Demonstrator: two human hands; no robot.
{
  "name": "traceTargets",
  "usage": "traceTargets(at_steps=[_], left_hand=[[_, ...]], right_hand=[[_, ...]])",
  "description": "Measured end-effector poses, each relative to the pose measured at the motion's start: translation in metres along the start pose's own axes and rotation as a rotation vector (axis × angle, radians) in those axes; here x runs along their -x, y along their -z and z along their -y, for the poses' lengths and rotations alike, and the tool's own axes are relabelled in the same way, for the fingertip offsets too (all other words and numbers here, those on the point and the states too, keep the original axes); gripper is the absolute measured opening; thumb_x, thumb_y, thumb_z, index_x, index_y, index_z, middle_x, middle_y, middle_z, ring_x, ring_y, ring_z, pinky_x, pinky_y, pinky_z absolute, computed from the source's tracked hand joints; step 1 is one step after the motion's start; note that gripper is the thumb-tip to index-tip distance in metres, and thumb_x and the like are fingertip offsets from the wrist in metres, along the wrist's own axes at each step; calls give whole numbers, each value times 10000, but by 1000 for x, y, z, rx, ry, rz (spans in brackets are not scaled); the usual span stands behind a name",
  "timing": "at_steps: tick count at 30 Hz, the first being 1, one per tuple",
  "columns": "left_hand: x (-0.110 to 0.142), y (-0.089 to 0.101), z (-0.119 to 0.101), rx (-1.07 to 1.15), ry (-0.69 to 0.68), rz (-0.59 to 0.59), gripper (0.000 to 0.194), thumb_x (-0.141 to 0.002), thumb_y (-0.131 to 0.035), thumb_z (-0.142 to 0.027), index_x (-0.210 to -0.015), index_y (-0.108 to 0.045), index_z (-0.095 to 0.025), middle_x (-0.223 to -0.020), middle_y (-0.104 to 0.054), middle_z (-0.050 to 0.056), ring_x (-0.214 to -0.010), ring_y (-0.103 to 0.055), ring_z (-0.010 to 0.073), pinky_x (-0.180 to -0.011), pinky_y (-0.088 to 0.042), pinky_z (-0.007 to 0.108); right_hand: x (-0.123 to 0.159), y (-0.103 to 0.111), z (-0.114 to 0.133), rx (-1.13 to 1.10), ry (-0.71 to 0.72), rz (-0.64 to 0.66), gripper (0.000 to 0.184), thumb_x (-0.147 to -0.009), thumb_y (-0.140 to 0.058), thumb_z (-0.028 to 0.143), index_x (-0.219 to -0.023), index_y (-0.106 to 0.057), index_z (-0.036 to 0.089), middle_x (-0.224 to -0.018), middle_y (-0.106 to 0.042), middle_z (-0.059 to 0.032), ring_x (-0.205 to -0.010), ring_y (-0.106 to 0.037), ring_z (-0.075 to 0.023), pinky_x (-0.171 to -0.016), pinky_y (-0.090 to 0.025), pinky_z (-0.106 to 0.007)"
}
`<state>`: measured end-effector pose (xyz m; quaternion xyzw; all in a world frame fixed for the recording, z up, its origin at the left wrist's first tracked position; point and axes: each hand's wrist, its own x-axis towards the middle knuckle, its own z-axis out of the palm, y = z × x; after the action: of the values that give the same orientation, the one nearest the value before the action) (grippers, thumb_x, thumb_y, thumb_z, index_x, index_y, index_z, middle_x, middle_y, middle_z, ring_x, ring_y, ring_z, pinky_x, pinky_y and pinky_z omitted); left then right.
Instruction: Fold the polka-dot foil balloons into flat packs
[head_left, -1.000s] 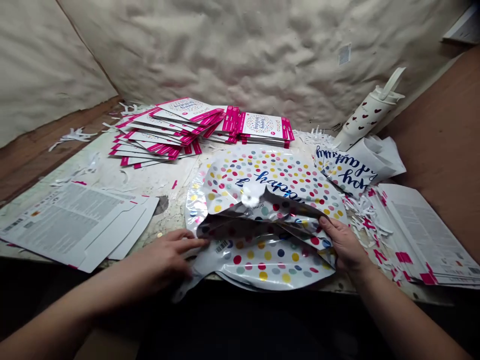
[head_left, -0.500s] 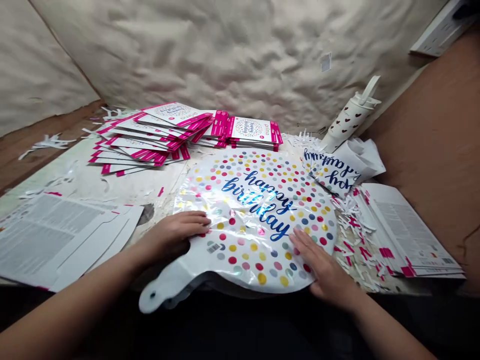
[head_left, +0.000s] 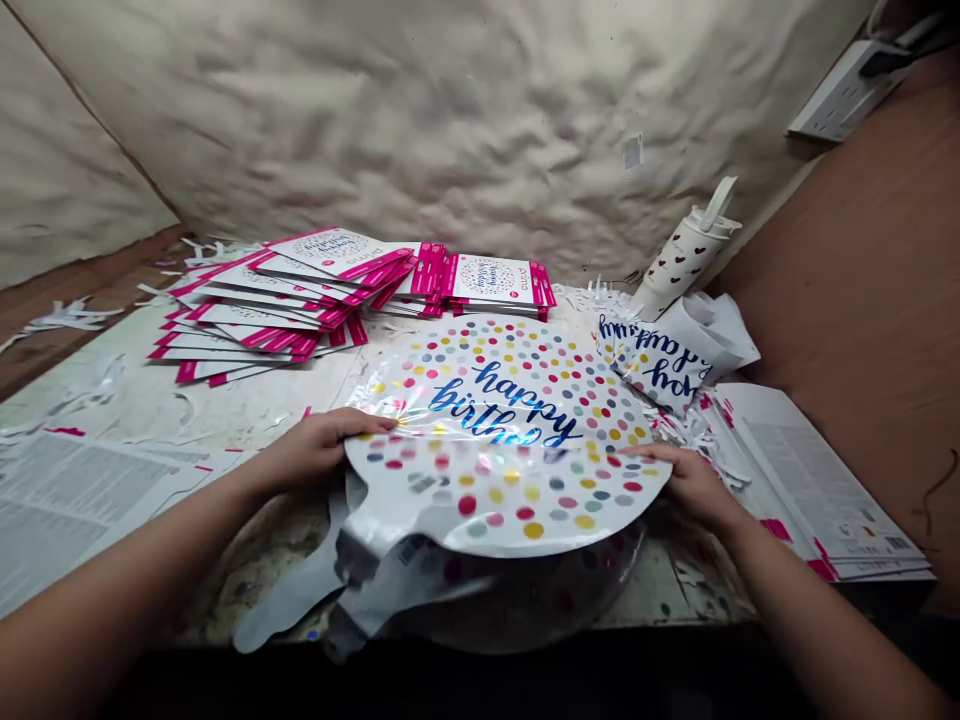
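Note:
A round foil balloon (head_left: pixel 502 440) printed with coloured polka dots and blue "happy birthday" lettering is raised above the table. My left hand (head_left: pixel 319 450) grips its left edge, and my right hand (head_left: pixel 694 485) holds its right edge. Its white neck tail (head_left: pixel 375 555) droops toward the front. Below it lies a second foil balloon (head_left: pixel 525 605), mostly hidden, with a dotted surface and its own tail (head_left: pixel 289 600).
Fanned stacks of packaged cards with pink edges (head_left: pixel 315 295) stand behind the balloon. Printed sheets (head_left: pixel 810 480) lie to the right, with white shreds nearby. A crumpled lettered foil (head_left: pixel 660 360) and a heart-patterned white tube (head_left: pixel 679 260) stand back right.
My hands went from pressing flat on the balloon to gripping its edges and lifting it. A second balloon now shows underneath. The view has tilted slightly.

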<state>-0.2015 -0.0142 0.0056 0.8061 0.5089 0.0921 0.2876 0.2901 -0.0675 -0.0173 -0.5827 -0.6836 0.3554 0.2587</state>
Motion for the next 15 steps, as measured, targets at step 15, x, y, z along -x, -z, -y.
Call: traceTargets(at_steps=[15], left_hand=[[51, -32, -103, -315, -588, 304, 523, -823, -483, -211, -1317, -393, -355, -1428, -364, 9, -1303, -331, 269, -1053, -288, 461]], right_hand=[[-47, 10, 16, -297, -570, 103, 325, -644, -695, 474, -663, -611, 161, -644, -677, -42, -552, -594, -156, -507, -475, -246]])
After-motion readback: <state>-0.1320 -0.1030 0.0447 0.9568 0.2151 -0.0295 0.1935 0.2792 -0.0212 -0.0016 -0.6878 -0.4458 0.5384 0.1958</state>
